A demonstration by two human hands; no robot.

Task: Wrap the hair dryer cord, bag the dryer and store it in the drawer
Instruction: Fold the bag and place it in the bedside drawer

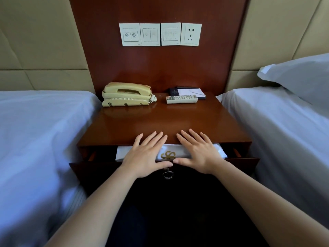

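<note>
The drawer [238, 162] of the wooden nightstand [160, 122] stands partly pulled out. Inside it lies a white bag [168, 154] with a gold emblem; the hair dryer and its cord are hidden from view. My left hand [146, 155] and my right hand [197, 154] lie flat, fingers spread, over the drawer's opening, fingertips reaching the nightstand's front edge. Both thumbs rest on the drawer front above a metal ring handle [167, 174]. Neither hand grips anything.
A cream telephone [126, 94], a white remote [181, 99] and a notepad in a dark folder [190, 91] sit at the back of the nightstand. Wall switches and a socket [191, 34] hang above. White beds flank both sides, with a pillow [299, 75] at right.
</note>
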